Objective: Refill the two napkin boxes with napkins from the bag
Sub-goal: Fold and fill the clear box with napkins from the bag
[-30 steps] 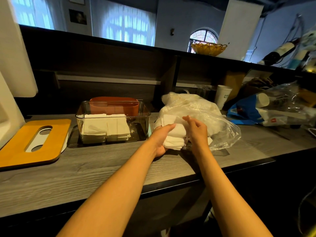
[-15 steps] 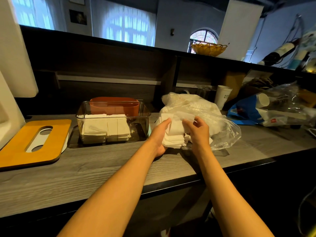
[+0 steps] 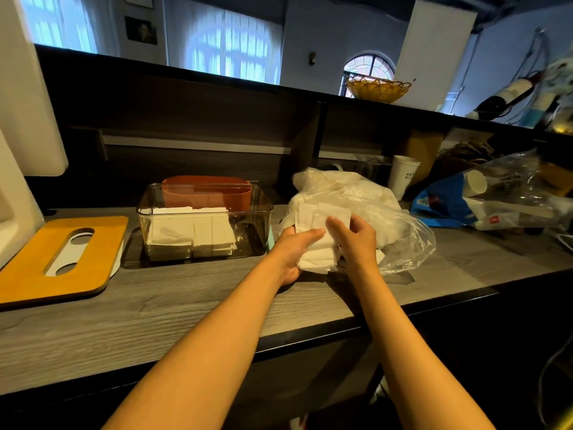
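Two bare forearms reach forward over the grey wood-grain counter (image 3: 186,308), meeting at a wad of white napkins (image 3: 319,240) drawn partway out of the mouth of the clear plastic bag (image 3: 387,218). The left hand (image 3: 293,252) cups the stack from below and from the side, fingers curled round its near edge, which looks like a way to keep the loose sheets from splaying as they come free. The right hand (image 3: 353,240) rests on top with thumb and fingers bent over the stack's right side, pinching it against the crinkled plastic; how firmly it squeezes cannot be told. To the left, just beside the bag, stands the clear napkin box (image 3: 204,225), open at the top and holding a low layer of folded napkins, so it probably wants this handful next. Behind it, touching or nearly so, sits the orange napkin box (image 3: 206,190); its contents are hidden. The orange slotted lid (image 3: 59,259) lies flat on the counter further left, presumably set aside to leave the box open for filling. Farther back are a white paper cup (image 3: 403,175), a blue-and-clear bag of cups (image 3: 483,197) and a wicker basket (image 3: 376,88) on the high ledge.
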Action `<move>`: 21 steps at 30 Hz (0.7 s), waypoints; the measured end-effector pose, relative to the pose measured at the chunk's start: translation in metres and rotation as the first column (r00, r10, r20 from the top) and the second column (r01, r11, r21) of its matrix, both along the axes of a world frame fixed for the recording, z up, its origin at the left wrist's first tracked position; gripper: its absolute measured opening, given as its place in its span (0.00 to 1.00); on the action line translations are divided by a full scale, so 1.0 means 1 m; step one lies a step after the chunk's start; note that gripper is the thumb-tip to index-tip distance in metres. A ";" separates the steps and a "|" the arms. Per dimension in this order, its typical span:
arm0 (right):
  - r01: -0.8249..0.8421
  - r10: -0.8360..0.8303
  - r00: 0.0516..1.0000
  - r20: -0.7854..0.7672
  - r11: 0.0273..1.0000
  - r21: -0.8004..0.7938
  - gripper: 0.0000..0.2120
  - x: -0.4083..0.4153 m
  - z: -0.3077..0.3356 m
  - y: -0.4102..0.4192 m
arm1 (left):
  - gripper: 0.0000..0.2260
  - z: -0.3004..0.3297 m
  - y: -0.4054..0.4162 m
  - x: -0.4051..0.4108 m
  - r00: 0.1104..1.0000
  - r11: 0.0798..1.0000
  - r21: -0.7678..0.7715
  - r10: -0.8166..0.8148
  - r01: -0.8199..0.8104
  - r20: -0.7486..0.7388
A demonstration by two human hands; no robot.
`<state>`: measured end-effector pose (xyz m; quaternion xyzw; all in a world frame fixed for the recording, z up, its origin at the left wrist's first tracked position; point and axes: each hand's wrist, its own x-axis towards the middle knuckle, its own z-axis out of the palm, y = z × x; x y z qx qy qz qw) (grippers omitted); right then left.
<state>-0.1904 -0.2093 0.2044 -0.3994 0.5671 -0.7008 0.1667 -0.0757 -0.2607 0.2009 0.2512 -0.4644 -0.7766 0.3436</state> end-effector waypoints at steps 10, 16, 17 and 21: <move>0.112 -0.072 0.956 0.285 0.985 -0.128 0.05 -0.006 0.005 0.001 | 0.18 -0.002 -0.001 0.000 1.000 1.000 -0.002 -0.030 0.030 0.007; 0.105 -0.069 0.947 0.315 0.990 -0.097 0.05 -0.007 0.005 0.000 | 0.17 -0.001 -0.002 0.001 1.000 0.998 0.062 -0.016 0.016 0.000; 0.075 -0.048 0.947 0.317 0.994 -0.073 0.06 -0.006 0.005 0.000 | 0.18 -0.001 -0.002 0.000 1.000 0.997 0.071 0.005 -0.005 0.003; -0.019 0.018 0.952 0.306 1.000 0.003 0.07 -0.003 0.005 0.002 | 0.21 -0.001 -0.006 -0.002 0.993 0.986 0.124 0.115 -0.112 -0.015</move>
